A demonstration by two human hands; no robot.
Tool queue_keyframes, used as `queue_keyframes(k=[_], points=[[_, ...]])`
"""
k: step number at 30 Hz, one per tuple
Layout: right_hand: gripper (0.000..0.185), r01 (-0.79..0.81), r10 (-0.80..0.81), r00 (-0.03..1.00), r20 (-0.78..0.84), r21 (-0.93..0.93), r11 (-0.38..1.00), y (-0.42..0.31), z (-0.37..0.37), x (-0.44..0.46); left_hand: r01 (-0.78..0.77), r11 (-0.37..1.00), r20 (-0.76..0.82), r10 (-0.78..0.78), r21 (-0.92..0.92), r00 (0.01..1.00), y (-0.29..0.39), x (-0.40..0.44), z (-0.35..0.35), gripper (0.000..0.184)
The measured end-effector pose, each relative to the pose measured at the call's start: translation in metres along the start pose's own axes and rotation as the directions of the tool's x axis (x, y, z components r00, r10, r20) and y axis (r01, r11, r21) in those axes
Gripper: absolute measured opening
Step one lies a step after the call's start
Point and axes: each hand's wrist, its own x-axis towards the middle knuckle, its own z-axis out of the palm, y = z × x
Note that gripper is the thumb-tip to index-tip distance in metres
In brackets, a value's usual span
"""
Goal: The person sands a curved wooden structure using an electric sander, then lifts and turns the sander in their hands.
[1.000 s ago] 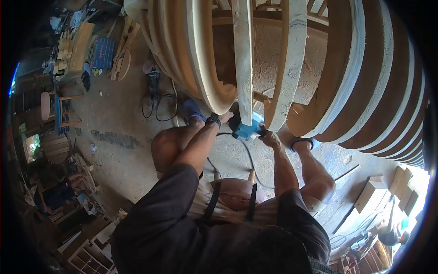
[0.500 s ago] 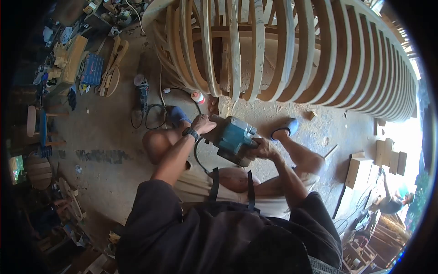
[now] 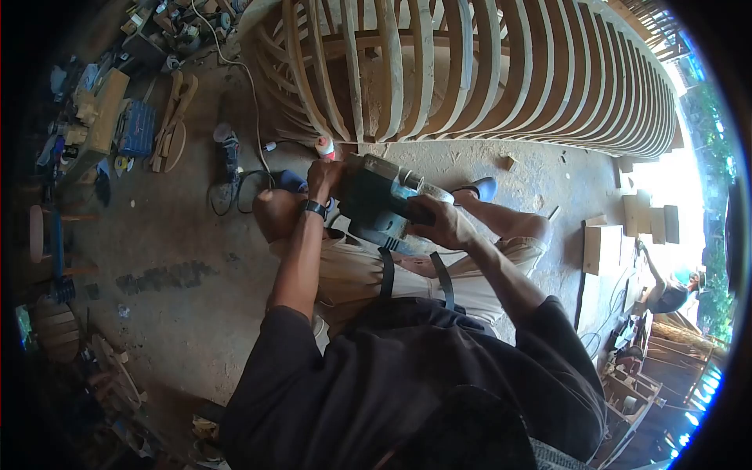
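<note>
Both of my hands are on a teal and grey power tool that looks like a belt sander [image 3: 376,200], held above the floor between my knees. My left hand [image 3: 324,178], with a dark watch on the wrist, is closed on its left end; the fingers are partly hidden. Wrapped round the handle at its right end is my right hand [image 3: 445,222]. Just beyond my left hand stands a white and red bottle [image 3: 324,146]. Ahead of the sander rises a large curved frame of wooden ribs [image 3: 423,78].
An angle grinder [image 3: 229,155] with a looped cord lies on the floor to the left. A blue case [image 3: 138,128] and cut wooden pieces [image 3: 174,117] are farther left. Wooden blocks [image 3: 603,249] stand at right, near another person [image 3: 672,294]. Shavings litter the floor by the frame.
The sander has come up nearer to my body and tilted, with both hands still on it. My view has shifted, so the ribbed frame sits higher and farther left.
</note>
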Motion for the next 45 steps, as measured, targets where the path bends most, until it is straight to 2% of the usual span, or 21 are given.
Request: queue_keyframes(k=[1, 3, 5, 7, 9, 11, 13, 14, 15, 17, 19, 23, 25, 26, 28, 32, 35, 37, 39, 43, 45], points=[[0.062, -0.005, 0.005, 1.000, -0.009, 0.029, 1.000, 0.000, 0.007, 0.001, 0.000, 1.000, 0.002, 0.000, -0.004, 1.000, -0.006, 0.008, 0.004, 0.051], [0.061, -0.040, 0.040, 0.999, -0.003, 0.017, 0.999, -0.019, 0.003, 0.009, -0.093, 0.967, -0.078, 0.114, 0.236, 0.990, -0.025, 0.033, 0.015, 0.055], [0.050, -0.041, 0.028, 0.997, 0.066, 0.215, 0.976, -0.026, 0.001, 0.014, -0.159, 0.958, -0.036, 0.172, 0.240, 0.984, -0.035, 0.061, 0.018, 0.057], [0.044, 0.099, -0.105, 0.993, 0.053, 0.114, 0.989, -0.029, -0.001, 0.019, -0.220, 0.947, 0.015, 0.223, 0.234, 0.975, -0.043, 0.041, 0.023, 0.059], [0.041, 0.058, -0.066, 0.996, 0.065, 0.120, 0.991, -0.039, -0.004, 0.019, -0.133, 0.961, -0.016, 0.141, 0.241, 0.990, 0.007, 0.006, 0.001, 0.027], [0.041, 0.142, -0.141, 0.987, 0.075, -0.015, 0.990, -0.042, -0.011, 0.023, -0.317, 0.872, -0.052, 0.360, 0.372, 0.931, -0.038, 0.051, 0.032, 0.025], [0.036, 0.186, -0.180, 0.982, 0.061, -0.117, 0.975, -0.052, -0.017, 0.027, -0.249, 0.945, -0.015, 0.258, 0.212, 0.966, -0.041, 0.058, 0.037, 0.045], [0.035, 0.087, -0.074, 0.990, 0.116, -0.114, 0.990, -0.058, -0.021, 0.028, -0.223, 0.962, 0.003, 0.226, 0.159, 0.974, -0.041, 0.059, 0.039, 0.053], [0.035, -0.010, 0.030, 0.985, 0.168, -0.117, 0.993, -0.061, -0.024, 0.029, -0.194, 0.973, 0.036, 0.191, 0.124, 0.981, -0.040, 0.061, 0.040, 0.054], [0.034, 0.026, -0.009, 0.989, 0.148, -0.118, 0.993, -0.058, -0.029, 0.030, -0.175, 0.981, 0.066, 0.170, 0.088, 0.983, -0.026, 0.050, 0.035, 0.055], [0.035, 0.103, -0.072, 0.990, 0.125, -0.260, 0.960, -0.056, -0.030, 0.027, -0.285, 0.950, -0.022, 0.290, 0.125, 0.957, -0.005, 0.025, 0.022, 0.025], [0.052, 0.025, -0.023, 1.000, 0.012, -0.264, 0.964, -0.052, -0.028, 0.023, -0.405, 0.888, -0.158, 0.441, 0.216, 0.883, 0.001, 0.028, 0.015, 0.026], [0.054, 0.063, -0.066, 0.998, -0.005, -0.263, 0.963, -0.045, -0.031, 0.022, -0.262, 0.962, -0.140, 0.251, -0.070, 0.958, 0.013, 0.014, 0.006, 0.023], [0.056, 0.091, -0.100, 0.995, -0.022, -0.257, 0.962, -0.042, -0.032, 0.019, -0.261, 0.963, -0.140, 0.250, -0.066, 0.958, 0.013, 0.011, 0.005, 0.023], [0.052, 0.100, -0.123, 0.991, -0.057, -0.305, 0.947, -0.036, -0.030, 0.014, -0.169, 0.924, -0.126, 0.133, -0.343, 0.983, 0.018, 0.005, 0.000, 0.022], [0.039, 0.039, -0.075, 0.995, -0.066, -0.443, 0.896, -0.025, -0.033, 0.007, -0.196, 0.894, -0.192, 0.126, -0.404, 0.973, 0.025, -0.015, -0.009, 0.018], [0.035, 0.157, -0.224, 0.971, -0.080, -0.491, 0.857, -0.027, -0.055, 0.004, -0.354, 0.882, -0.337, 0.246, -0.311, 0.909, 0.039, -0.039, -0.031, 0.023], [0.030, 0.258, -0.356, 0.925, -0.128, -0.477, 0.840, -0.029, -0.069, 0.010, -0.562, 0.798, -0.461, 0.423, -0.219, 0.780, 0.054, -0.059, -0.045, 0.023], [0.025, 0.392, -0.539, 0.826, -0.164, -0.520, 0.759, -0.041, -0.088, 0.018, -0.586, 0.779, -0.486, 0.431, -0.225, 0.760, 0.072, -0.063, -0.057, 0.022], [0.027, 0.443, -0.614, 0.764, -0.196, -0.533, 0.721, -0.057, -0.146, 0.049, -0.678, 0.682, -0.543, 0.471, -0.276, 0.695, 0.124, -0.055, -0.091, 0.020], [0.032, 0.479, -0.661, 0.726, -0.190, -0.551, 0.683, -0.066, -0.180, 0.071, -0.767, 0.593, -0.628, 0.506, -0.245, 0.591, 0.168, -0.049, -0.108, 0.020]])
